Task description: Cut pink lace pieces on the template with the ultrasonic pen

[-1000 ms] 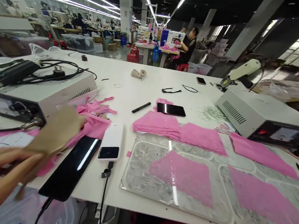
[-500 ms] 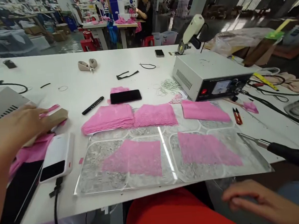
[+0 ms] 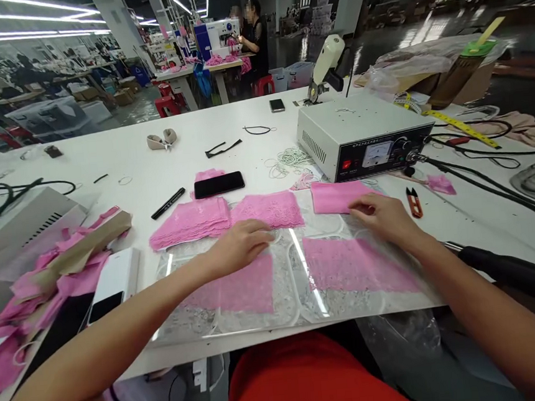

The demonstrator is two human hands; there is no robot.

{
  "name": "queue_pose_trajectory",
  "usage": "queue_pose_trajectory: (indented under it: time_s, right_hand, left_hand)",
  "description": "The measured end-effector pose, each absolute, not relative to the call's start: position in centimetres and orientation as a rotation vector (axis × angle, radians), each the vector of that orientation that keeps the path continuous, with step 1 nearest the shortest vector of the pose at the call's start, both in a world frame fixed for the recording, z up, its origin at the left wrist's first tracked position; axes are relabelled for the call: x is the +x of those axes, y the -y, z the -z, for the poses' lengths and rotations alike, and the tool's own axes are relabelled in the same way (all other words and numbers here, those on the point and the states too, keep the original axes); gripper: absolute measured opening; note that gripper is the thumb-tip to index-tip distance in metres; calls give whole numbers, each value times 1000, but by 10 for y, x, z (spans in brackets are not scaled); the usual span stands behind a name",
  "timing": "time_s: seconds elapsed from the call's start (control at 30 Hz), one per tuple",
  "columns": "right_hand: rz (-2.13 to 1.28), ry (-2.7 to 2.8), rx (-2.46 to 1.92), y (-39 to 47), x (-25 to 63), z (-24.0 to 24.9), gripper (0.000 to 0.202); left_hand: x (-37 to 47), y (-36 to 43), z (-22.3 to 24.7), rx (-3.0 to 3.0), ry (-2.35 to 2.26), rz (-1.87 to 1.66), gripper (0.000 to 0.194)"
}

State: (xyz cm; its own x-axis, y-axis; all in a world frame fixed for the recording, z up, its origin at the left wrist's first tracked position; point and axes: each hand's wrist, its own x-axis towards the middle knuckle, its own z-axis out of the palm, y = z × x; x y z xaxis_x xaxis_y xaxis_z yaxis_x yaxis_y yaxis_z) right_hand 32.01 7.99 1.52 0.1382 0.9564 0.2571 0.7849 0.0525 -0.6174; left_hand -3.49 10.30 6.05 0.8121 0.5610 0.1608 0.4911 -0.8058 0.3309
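Observation:
My left hand (image 3: 241, 246) hovers over the clear plastic sheet (image 3: 288, 305), fingers loosely stretched and apart, with nothing visible in them. Just beyond it lie a stack of pink lace pieces (image 3: 189, 223) and a second pink lace pile (image 3: 268, 210). At the right, my right hand (image 3: 385, 215) has its thumb and fingertips closed on the front edge of a folded pink fabric pile (image 3: 335, 197). Two single pink pieces lie flat on the sheet: a left piece (image 3: 249, 286), partly hidden by my left arm, and a right piece (image 3: 348, 265).
Behind the piles are a black phone (image 3: 219, 185) and a marker (image 3: 168, 203). A grey control box (image 3: 364, 129), orange thread snips (image 3: 414, 202) and a black-handled tool (image 3: 502, 267) are on the right. Pink scraps (image 3: 67, 268) and a white power bank (image 3: 115, 282) are left.
My left hand has left the scraps at the left and come over the sheet. My right hand has risen from below the table edge to the right fabric pile. The view has tilted up.

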Motion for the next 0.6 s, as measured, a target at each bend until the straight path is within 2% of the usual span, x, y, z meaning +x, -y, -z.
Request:
queue_pose_trajectory:
  time_s: [0.27,0.37,0.6]
  right_hand:
    - [-395,1699,-1833,-113,334,-3,12]
    - [-412,1707,-1832,-113,337,-3,14]
    - [-422,1686,-1834,-113,338,-2,19]
  left_hand:
    - [118,-189,-44,2655,-779,-306,10]
    - [134,-201,-36,2625,-767,-262,6]
    - [133,-213,-38,2587,-772,-200,18]
